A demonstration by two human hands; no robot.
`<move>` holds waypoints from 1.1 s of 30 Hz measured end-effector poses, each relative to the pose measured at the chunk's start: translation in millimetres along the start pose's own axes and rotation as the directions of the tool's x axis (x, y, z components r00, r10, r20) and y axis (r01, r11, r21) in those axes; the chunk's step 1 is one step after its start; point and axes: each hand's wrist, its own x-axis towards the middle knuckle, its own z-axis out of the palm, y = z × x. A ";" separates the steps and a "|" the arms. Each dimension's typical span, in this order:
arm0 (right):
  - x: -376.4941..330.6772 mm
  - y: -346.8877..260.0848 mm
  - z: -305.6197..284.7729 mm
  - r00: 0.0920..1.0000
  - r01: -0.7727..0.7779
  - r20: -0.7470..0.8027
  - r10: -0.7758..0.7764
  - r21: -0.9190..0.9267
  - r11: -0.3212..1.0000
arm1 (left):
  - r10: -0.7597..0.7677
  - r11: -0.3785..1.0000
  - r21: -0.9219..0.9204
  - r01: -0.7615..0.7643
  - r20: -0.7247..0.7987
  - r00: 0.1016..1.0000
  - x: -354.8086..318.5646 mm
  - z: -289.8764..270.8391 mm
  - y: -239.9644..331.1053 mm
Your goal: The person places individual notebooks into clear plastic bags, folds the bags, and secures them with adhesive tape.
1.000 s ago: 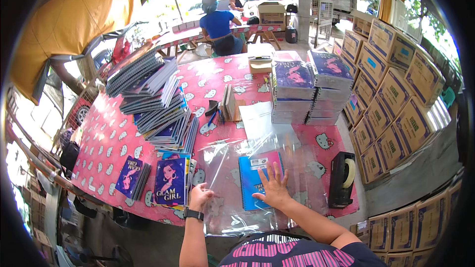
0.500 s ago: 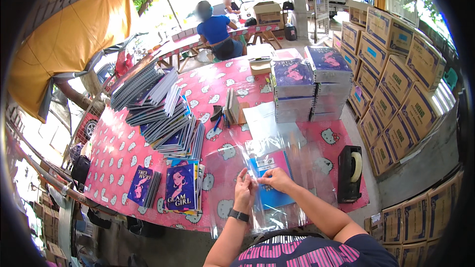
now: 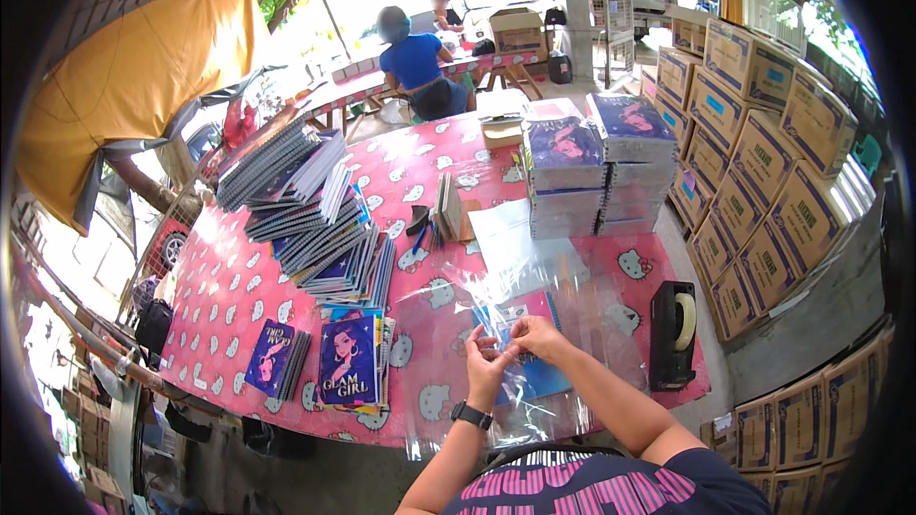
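A notebook with a blue and pink cover (image 3: 542, 377) lies flat at the table's near edge, under clear plastic film (image 3: 593, 362) that shines and hides part of it. Over its left side my right hand (image 3: 539, 338) pinches the film between thumb and fingertips. My left hand (image 3: 485, 360), with a dark watch on the wrist, meets it there, thumb and fingers closing on the film while some fingers stand up. The fingertips of both hands nearly touch. Glare blurs the fold of film between them.
A black tape dispenser (image 3: 674, 336) stands right of the film. Spiral notebooks (image 3: 320, 219) are heaped on the left, with purple-covered ones (image 3: 349, 362) nearer me. Wrapped stacks (image 3: 565, 167) rise at the back right. Cartons (image 3: 749, 181) line the right side; two people sit beyond.
Both hands have shifted slightly to the right over the notebook, and the left has come closer to the right. The film is now bunched up more over the cover.
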 end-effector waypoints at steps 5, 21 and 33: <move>-2.8 -1.7 7.4 0.997 -0.010 -0.077 0.003 -0.090 0.996 | 0.256 0.773 0.591 -0.230 0.041 0.966 -11.5 -0.8 8.2; -7.6 -6.5 -8.9 0.994 -0.089 -0.051 0.102 0.211 0.973 | 0.263 0.542 0.725 -0.425 0.334 0.905 38.7 -58.6 22.8; -10.1 -0.3 -18.0 0.993 -0.119 0.049 0.108 0.377 0.918 | 0.644 0.350 0.804 -0.481 0.166 0.746 106.0 -27.8 -5.9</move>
